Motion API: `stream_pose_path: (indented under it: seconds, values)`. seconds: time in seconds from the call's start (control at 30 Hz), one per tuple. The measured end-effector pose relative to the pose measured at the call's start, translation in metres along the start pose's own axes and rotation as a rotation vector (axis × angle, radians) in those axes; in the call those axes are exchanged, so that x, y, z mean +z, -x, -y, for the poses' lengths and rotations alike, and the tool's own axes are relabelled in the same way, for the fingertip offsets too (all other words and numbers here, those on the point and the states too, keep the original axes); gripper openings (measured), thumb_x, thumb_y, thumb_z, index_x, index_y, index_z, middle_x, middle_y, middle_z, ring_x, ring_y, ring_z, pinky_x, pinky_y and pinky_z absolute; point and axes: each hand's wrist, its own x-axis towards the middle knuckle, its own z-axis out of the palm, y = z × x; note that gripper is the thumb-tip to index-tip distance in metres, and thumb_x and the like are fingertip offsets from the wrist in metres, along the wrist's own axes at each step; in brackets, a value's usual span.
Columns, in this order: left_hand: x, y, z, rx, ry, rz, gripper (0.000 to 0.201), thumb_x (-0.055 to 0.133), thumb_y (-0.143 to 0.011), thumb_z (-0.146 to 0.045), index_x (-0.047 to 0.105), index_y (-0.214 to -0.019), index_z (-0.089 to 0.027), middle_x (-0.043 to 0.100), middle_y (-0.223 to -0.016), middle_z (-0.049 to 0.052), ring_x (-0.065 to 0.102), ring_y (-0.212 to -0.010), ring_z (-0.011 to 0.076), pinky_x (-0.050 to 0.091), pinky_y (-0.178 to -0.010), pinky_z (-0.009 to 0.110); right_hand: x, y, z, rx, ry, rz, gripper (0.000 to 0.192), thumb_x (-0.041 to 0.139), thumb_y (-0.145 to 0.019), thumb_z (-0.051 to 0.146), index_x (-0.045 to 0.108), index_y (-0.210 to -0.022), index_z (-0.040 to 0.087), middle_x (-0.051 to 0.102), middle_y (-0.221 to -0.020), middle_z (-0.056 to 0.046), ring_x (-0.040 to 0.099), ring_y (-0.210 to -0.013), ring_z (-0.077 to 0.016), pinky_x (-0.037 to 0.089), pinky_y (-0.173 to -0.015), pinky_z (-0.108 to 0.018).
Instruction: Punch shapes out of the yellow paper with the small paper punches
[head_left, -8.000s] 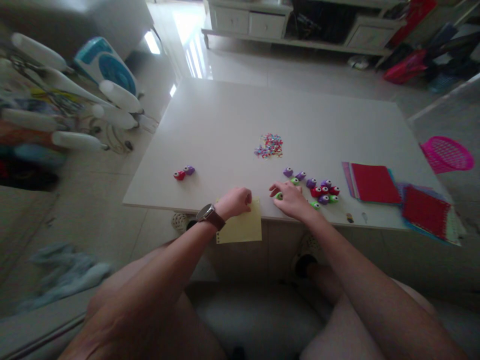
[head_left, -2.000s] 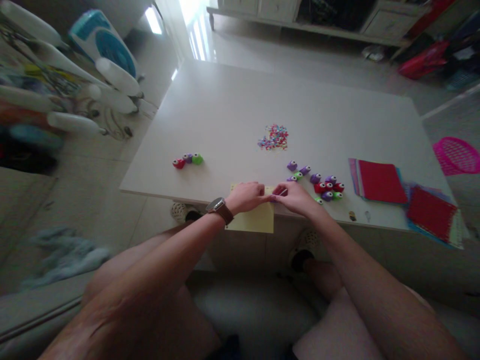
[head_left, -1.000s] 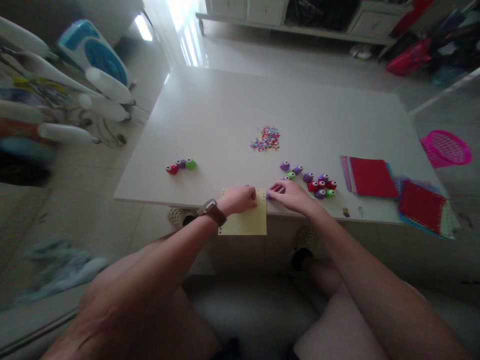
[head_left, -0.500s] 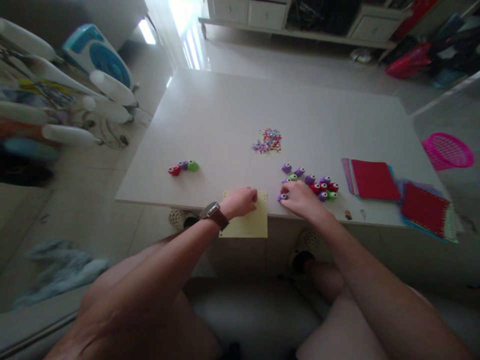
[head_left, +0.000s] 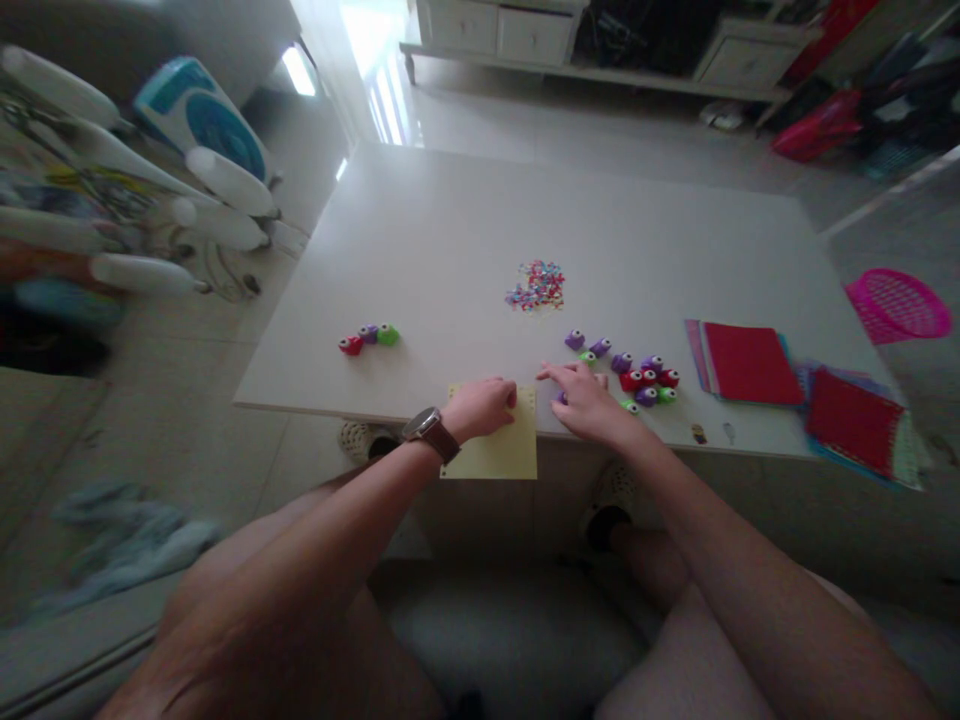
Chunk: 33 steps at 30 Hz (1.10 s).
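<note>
My left hand (head_left: 484,407), with a watch on its wrist, is closed over a sheet of yellow paper (head_left: 495,455) that overhangs the table's front edge. Small holes run along the paper's margins. Whatever those curled fingers hold is hidden. To the right, my right hand (head_left: 589,400) has its fingers apart, the index finger reaching toward the paper. Partly under it, a purple craft punch (head_left: 561,397) touches or nearly touches the fingers. Beyond and beside this hand stand several more craft punches (head_left: 632,379) in purple, red and green, each with an eye-like top.
Colourful paper confetti (head_left: 538,287) is heaped mid-table. Three craft punches (head_left: 368,336) sit at the left. Stacked coloured sheets (head_left: 752,365) and a second stack (head_left: 851,422) lie right, near two small items (head_left: 699,434). A pink basket (head_left: 900,303) stands beyond the table's right edge.
My right hand has opened from a closed grip near the purple punch and shifted slightly left, index finger extended. A green punch now shows beside its wrist. My left hand keeps its place.
</note>
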Motion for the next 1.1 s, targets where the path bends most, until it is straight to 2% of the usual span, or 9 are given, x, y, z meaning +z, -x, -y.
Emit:
stream_pose_path:
  seconds: [0.1, 0.3, 0.43, 0.57, 0.7, 0.77, 0.87, 1.0, 1.1]
  values:
    - [-0.001, 0.001, -0.002, 0.001, -0.005, -0.003, 0.020, 0.067, -0.083, -0.024, 0.066, -0.103, -0.021, 0.071, -0.105, 0.005, 0.065, -0.091, 0.0189, 0.043, -0.073, 0.028, -0.002, 0.001, -0.001, -0.044, 0.023, -0.072, 0.054, 0.056, -0.082, 0.013, 0.064, -0.135, 0.024, 0.049, -0.158, -0.012, 0.043, -0.138, -0.0357, 0.039, -0.104, -0.054]
    - [-0.003, -0.001, -0.002, -0.011, -0.004, 0.006, 0.018, 0.067, -0.082, -0.024, 0.067, -0.100, -0.021, 0.072, -0.104, 0.004, 0.064, -0.089, 0.0190, 0.041, -0.071, 0.029, -0.005, 0.001, -0.012, -0.031, 0.078, -0.060, 0.032, 0.064, -0.081, 0.019, 0.071, -0.113, 0.018, 0.070, -0.118, -0.013, 0.058, -0.114, -0.0311, 0.045, -0.098, -0.042]
    - [-0.001, -0.007, -0.001, -0.009, 0.026, -0.012, 0.017, 0.069, -0.081, -0.022, 0.066, -0.097, -0.021, 0.072, -0.100, 0.004, 0.064, -0.087, 0.0190, 0.041, -0.069, 0.029, -0.005, 0.004, -0.018, 0.007, 0.133, 0.009, 0.029, 0.063, -0.081, 0.012, 0.069, -0.109, 0.014, 0.069, -0.110, -0.014, 0.063, -0.103, -0.0271, 0.047, -0.091, -0.036]
    - [0.003, -0.016, -0.005, 0.046, 0.048, -0.142, 0.015, 0.066, -0.084, -0.020, 0.066, -0.099, -0.021, 0.071, -0.102, 0.006, 0.064, -0.091, 0.0206, 0.045, -0.077, 0.032, -0.009, 0.006, -0.014, 0.046, 0.149, -0.012, 0.025, 0.058, -0.083, 0.009, 0.068, -0.106, 0.016, 0.070, -0.106, -0.013, 0.064, -0.098, -0.0269, 0.046, -0.083, -0.035]
    - [0.000, -0.022, -0.017, 0.067, 0.363, -0.256, 0.012, 0.057, -0.093, -0.021, 0.062, -0.103, -0.019, 0.070, -0.104, 0.007, 0.065, -0.092, 0.0184, 0.048, -0.080, 0.032, -0.015, 0.007, -0.004, -0.011, 0.057, -0.171, 0.020, 0.058, -0.083, 0.010, 0.065, -0.100, 0.019, 0.067, -0.101, -0.009, 0.063, -0.091, -0.0240, 0.045, -0.077, -0.033]
    - [-0.002, -0.023, -0.024, 0.051, 0.661, -0.194, 0.016, 0.059, -0.096, -0.033, 0.059, -0.101, -0.018, 0.071, -0.098, 0.007, 0.065, -0.084, 0.0162, 0.049, -0.074, 0.030, -0.016, 0.007, 0.003, -0.086, -0.021, -0.229, 0.020, 0.061, -0.083, 0.011, 0.064, -0.100, 0.019, 0.066, -0.101, -0.008, 0.062, -0.090, -0.0229, 0.045, -0.077, -0.032]
    - [0.001, -0.024, -0.027, 0.036, 0.961, -0.134, 0.034, 0.076, -0.085, -0.043, 0.056, -0.096, -0.018, 0.069, -0.085, 0.003, 0.064, -0.075, 0.0137, 0.048, -0.066, 0.026, -0.013, 0.009, 0.013, -0.183, -0.100, -0.267, 0.020, 0.063, -0.083, 0.010, 0.063, -0.100, 0.020, 0.066, -0.100, -0.007, 0.063, -0.090, -0.0227, 0.046, -0.077, -0.033]
    - [0.002, -0.024, -0.015, 0.015, 1.054, -0.188, 0.033, 0.081, -0.078, -0.033, 0.054, -0.090, -0.018, 0.065, -0.075, -0.002, 0.060, -0.066, 0.0100, 0.044, -0.062, 0.023, -0.006, 0.011, 0.023, -0.288, -0.175, -0.299, 0.022, 0.063, -0.086, 0.008, 0.063, -0.104, 0.021, 0.065, -0.102, -0.007, 0.063, -0.095, -0.0238, 0.049, -0.083, -0.035]
    - [-0.013, -0.017, 0.007, -0.046, 0.861, -0.227, 0.024, 0.079, -0.078, -0.026, 0.059, -0.090, -0.017, 0.068, -0.078, 0.000, 0.060, -0.066, 0.0103, 0.043, -0.060, 0.023, 0.000, 0.012, 0.026, -0.328, -0.198, -0.319, 0.028, 0.064, -0.087, 0.010, 0.062, -0.112, 0.021, 0.064, -0.111, -0.009, 0.062, -0.106, -0.0262, 0.051, -0.092, -0.039]
